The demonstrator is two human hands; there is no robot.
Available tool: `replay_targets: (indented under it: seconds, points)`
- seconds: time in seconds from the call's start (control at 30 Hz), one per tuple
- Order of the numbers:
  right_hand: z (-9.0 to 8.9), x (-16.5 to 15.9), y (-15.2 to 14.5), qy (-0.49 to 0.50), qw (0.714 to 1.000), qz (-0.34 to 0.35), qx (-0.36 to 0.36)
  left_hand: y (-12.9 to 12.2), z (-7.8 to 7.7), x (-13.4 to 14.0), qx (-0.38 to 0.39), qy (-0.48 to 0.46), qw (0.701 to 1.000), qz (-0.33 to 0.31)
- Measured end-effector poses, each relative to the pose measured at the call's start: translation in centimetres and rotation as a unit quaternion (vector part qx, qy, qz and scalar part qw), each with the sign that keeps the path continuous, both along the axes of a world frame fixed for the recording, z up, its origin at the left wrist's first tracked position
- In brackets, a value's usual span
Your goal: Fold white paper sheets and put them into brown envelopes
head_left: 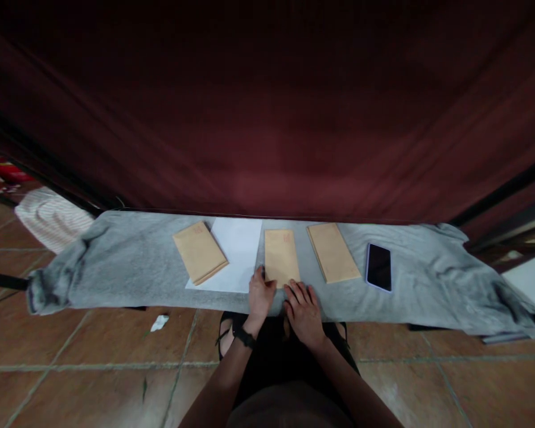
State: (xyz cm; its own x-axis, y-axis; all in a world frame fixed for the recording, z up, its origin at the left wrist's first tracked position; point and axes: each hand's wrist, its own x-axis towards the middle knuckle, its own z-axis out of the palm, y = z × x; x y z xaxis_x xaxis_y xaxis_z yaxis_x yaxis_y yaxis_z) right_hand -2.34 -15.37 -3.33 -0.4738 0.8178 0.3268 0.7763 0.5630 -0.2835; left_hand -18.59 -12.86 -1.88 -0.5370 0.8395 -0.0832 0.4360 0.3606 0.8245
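Note:
A brown paper envelope point(282, 252) with small red print lies on the grey cloth in front of me. My left hand point(261, 297), with a dark band at the wrist, is closed at its lower left corner, thumb over the paper. A small dark patch shows by those fingers; I cannot tell what it is. My right hand point(305, 315) lies flat, fingers stretched out, its fingertips touching the envelope's lower right edge. To the left, a stack of brown envelopes point(200, 252) rests partly on a white sheet point(238, 244). Another brown envelope stack point(333, 252) lies to the right, slightly tilted.
A phone point(378, 267) with a dark screen lies on the grey cloth point(129, 261), right of the envelopes. Dark red fabric point(267, 148) hangs behind the narrow surface. On the tiled floor is a white scrap point(159, 323). Striped cloth point(51, 217) hangs at far left.

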Motion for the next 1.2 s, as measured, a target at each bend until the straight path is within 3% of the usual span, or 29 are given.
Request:
replay_targets:
  seconds: [0.1,0.2,0.27,0.3,0.33,0.4,0.47,0.5,0.67,0.83,0.9,0.97,1.03,1.1,1.13,1.2]
  points:
    - [0.6,-0.7,0.3,0.001,1.0,-0.022,-0.005,0.7,0.3,0.1,0.03,-0.138,0.99,0.003]
    - [1.3,-1.3,1.1,0.001,0.998,-0.064,-0.023,0.9,1.7,1.4,0.089,-0.183,0.978,-0.032]
    - [1.9,-1.5,2.1,0.069,0.991,-0.094,-0.07,0.9,3.1,2.5,0.123,-0.198,0.97,-0.071]
    - [2.2,-1.4,2.7,0.153,0.975,-0.114,-0.114,0.9,3.7,3.1,0.134,-0.206,0.965,-0.091]
    - [2.5,-1.3,3.4,0.258,0.942,-0.134,-0.167,0.9,4.2,3.5,0.142,-0.214,0.961,-0.103]
    - [2.8,-1.1,4.6,0.449,0.84,-0.166,-0.256,0.8,4.6,3.9,0.146,-0.217,0.961,-0.094]
    - [2.7,-0.9,5.4,0.557,0.751,-0.174,-0.309,0.7,4.1,3.9,0.133,-0.219,0.965,-0.058]
    - [2.5,-1.0,5.5,0.582,0.726,-0.171,-0.325,0.6,3.6,3.7,0.121,-0.23,0.964,-0.047]
    - [1.2,-2.3,4.4,0.645,0.639,-0.161,-0.388,0.6,0.3,3.1,0.073,-0.336,0.938,-0.053]
    - [0.8,-2.6,3.0,0.663,0.58,-0.134,-0.453,1.4,-0.5,1.7,0.024,-0.285,0.957,-0.055]
    - [0.8,-1.8,2.7,0.621,0.594,-0.104,-0.501,1.7,-0.4,1.0,-0.008,-0.25,0.966,-0.06]
    - [0.7,-0.7,2.4,0.544,0.668,-0.095,-0.499,1.9,-0.4,0.4,-0.027,-0.227,0.972,-0.055]
    - [0.7,0.6,2.1,0.45,0.794,-0.091,-0.398,1.9,-0.3,0.2,-0.038,-0.207,0.976,-0.054]
    - [0.7,1.6,2.0,0.326,0.913,-0.057,-0.237,1.8,-0.2,0.1,-0.046,-0.187,0.98,-0.052]
    - [0.6,2.0,2.0,0.255,0.952,-0.03,-0.165,1.7,-0.1,0.1,-0.049,-0.175,0.982,-0.052]
    - [0.6,2.5,1.9,0.123,0.989,0.013,-0.075,1.4,0.2,0.1,-0.061,-0.123,0.989,-0.062]
